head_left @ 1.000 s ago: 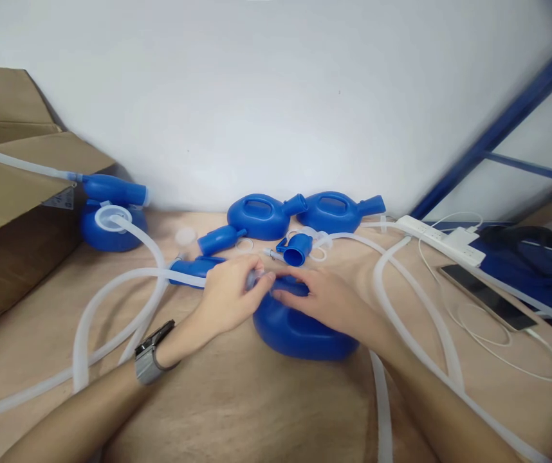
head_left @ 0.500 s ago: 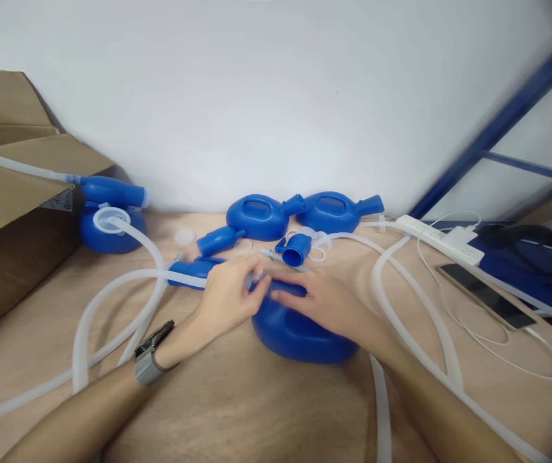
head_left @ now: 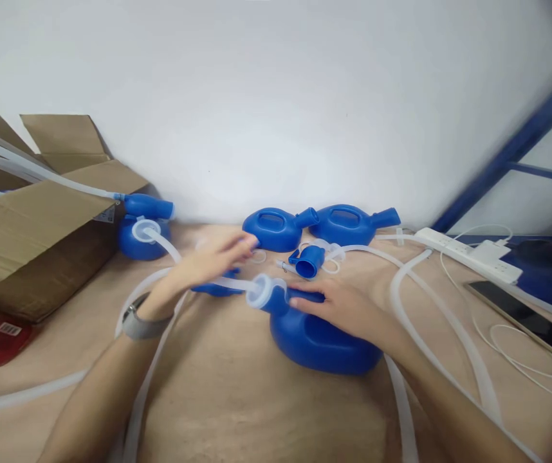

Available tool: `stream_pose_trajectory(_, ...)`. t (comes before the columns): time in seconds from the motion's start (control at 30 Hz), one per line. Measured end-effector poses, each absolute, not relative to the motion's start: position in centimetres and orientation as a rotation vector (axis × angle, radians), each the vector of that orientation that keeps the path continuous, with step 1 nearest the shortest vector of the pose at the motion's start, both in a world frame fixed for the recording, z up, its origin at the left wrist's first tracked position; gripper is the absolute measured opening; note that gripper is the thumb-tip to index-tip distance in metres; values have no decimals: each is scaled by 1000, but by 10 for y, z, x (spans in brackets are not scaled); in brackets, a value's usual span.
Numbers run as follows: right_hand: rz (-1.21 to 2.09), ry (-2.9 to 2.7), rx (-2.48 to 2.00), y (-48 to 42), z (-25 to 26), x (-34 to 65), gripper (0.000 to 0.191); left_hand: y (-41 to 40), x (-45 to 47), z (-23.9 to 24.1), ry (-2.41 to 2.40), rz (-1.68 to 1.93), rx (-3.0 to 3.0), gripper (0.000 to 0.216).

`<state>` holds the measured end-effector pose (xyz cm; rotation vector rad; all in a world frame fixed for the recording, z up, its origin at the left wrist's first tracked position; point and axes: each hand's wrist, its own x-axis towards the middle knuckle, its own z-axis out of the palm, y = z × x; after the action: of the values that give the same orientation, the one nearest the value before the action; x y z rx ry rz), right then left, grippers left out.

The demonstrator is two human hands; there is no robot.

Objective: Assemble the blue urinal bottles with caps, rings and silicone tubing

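Wood tabletop (head_left: 237,411); near blue btl (head_left: 327,350) sits on it, my R hand (head_left: 348,308) bent round its handle (head_left: 311,294), mostly hiding it. My L hand (head_left: 208,262) hovers over white tube (head_left: 228,281), fingers (head_left: 232,251) nearly straight, blurry; can't tell if gripping. Blue pc (head_left: 220,287) behind partly covered; cardboard box (head_left: 58,218) cut off at L edge.

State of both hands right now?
Left hand: outstretched; whether it holds anything can't be told.
Right hand: closed on the nearest blue jug.
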<state>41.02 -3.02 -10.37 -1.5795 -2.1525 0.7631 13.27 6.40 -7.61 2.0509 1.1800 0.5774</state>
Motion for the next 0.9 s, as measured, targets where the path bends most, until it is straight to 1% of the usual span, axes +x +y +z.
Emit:
stream_pose_trajectory(0.07,783,-2166,-1580,-27,-104,417,43,96,114,-78,1490,618,2023,60)
stream_pose_trajectory(0.13,776,-2180,-1576,-24,-105,422,43,127,99,-90,1800,556,2096,56)
stream_pose_trajectory(0.23,772,-2187,-1547,-23,-107,426,42,160,85,-119,1958,450,2109,66)
stream_pose_trajectory(0.3,773,-2188,-1541,-23,-108,427,43,172,79,-137,2015,331,2095,65)
stream_pose_trajectory(0.4,759,-2190,-1550,-23,-109,425,42,180,71,-157,2072,162,2065,54)
stream_pose_trajectory(0.5,713,-2176,-1591,-24,-108,422,42,180,65,-168,2102,80,2080,46)
stream_pose_trajectory(0.6,689,-2170,-1635,-25,-106,417,42,175,63,-174,2120,89,2128,42)
stream_pose_trajectory(0.73,695,-2181,-1627,-26,-104,414,41,171,65,-175,2130,129,2165,44)
stream_pose_trajectory(0.9,669,-2200,-1597,-26,-106,416,40,171,69,-176,2074,157,2194,38)
